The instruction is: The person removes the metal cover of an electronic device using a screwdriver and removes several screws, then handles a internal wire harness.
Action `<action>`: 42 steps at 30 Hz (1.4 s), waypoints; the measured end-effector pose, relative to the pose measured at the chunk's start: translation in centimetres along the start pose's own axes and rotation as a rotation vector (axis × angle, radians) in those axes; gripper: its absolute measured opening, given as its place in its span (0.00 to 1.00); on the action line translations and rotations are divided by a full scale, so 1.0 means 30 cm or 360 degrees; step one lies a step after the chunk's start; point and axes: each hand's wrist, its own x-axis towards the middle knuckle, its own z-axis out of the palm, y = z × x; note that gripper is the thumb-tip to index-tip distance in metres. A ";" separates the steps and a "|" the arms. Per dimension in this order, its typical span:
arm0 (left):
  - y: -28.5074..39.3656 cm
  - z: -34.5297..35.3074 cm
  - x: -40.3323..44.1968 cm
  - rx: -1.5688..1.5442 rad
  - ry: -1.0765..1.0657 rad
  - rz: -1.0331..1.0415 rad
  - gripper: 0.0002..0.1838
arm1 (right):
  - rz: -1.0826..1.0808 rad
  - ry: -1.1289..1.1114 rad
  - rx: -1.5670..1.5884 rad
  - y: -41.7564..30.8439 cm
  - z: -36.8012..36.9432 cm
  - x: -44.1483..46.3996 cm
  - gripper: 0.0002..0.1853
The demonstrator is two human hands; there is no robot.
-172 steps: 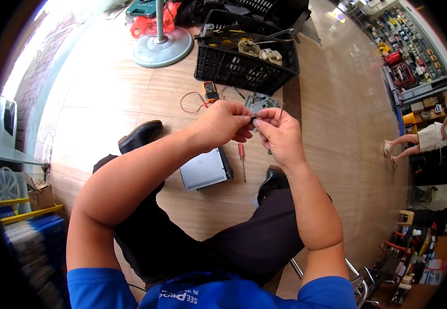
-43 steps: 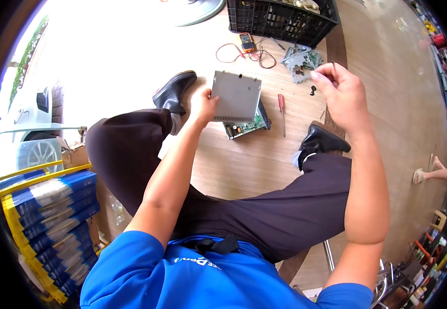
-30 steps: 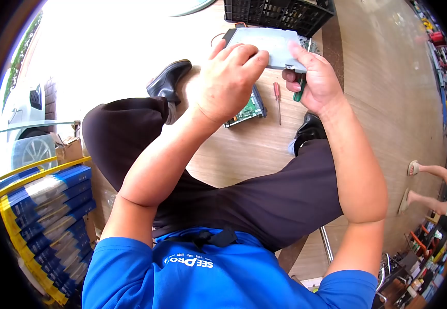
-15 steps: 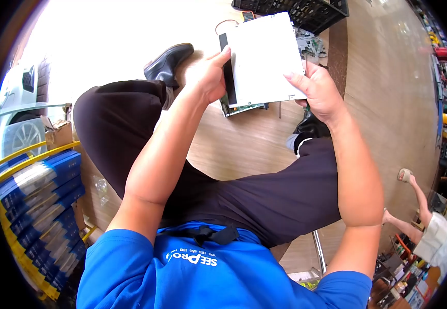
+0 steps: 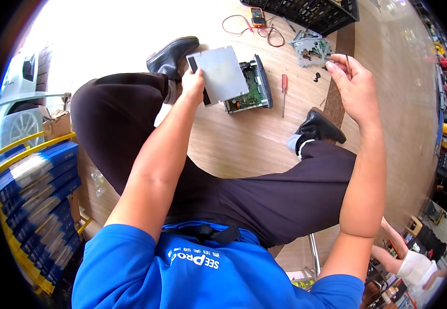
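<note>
My left hand (image 5: 193,85) grips the left edge of a flat grey metal cover (image 5: 219,74), which is held tilted over part of an opened electronic unit (image 5: 256,85) with a green circuit board. My right hand (image 5: 354,85) is raised at the right, its fingers closed round a thin dark shaft (image 5: 347,63), seemingly a screwdriver whose handle is hidden. Beyond that hand, a bare metal bracket plate (image 5: 310,50) lies on the floor, with small black pieces (image 5: 317,77) just below it. A red-handled screwdriver (image 5: 284,92) lies right of the unit.
An orange multimeter (image 5: 257,17) with its leads lies near a black crate (image 5: 316,14) at the top. My shoes (image 5: 172,55) flank the unit. Stacked blue boxes (image 5: 38,206) stand at the left. Another person's leg (image 5: 388,257) shows at the lower right.
The metal cover has moved down and left in my left hand, uncovering the circuit board. My right hand has let go of the cover and moved right. The other person has shifted lower.
</note>
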 end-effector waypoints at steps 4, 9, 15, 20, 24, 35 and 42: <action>-0.214 0.022 0.019 -0.0389 -0.0052 -0.0163 0.18 | -0.0033 -0.0001 -0.0062 -0.033 -0.015 -0.002 0.18; -0.278 0.073 -0.003 -0.0350 -0.0170 -0.0270 0.17 | -0.0062 -0.0026 -0.0131 -0.055 -0.015 -0.003 0.18; -0.224 0.122 -0.004 -0.0314 -0.0094 -0.0314 0.16 | -0.0116 -0.0039 -0.0165 -0.045 0.001 -0.011 0.18; -0.221 0.140 -0.012 -0.0291 -0.0143 -0.0294 0.18 | -0.0144 -0.0043 -0.0214 -0.030 0.011 -0.015 0.18; -0.250 0.158 0.023 -0.0257 -0.0123 -0.0249 0.18 | -0.0100 -0.0031 -0.0208 -0.036 0.015 -0.025 0.17; -0.260 0.180 0.028 -0.0132 -0.0101 -0.0133 0.17 | -0.0069 -0.0062 -0.0241 -0.029 0.020 -0.018 0.17; -0.288 0.182 0.055 -0.0035 -0.0084 -0.0127 0.17 | -0.0034 -0.0077 -0.0218 -0.028 0.031 -0.015 0.17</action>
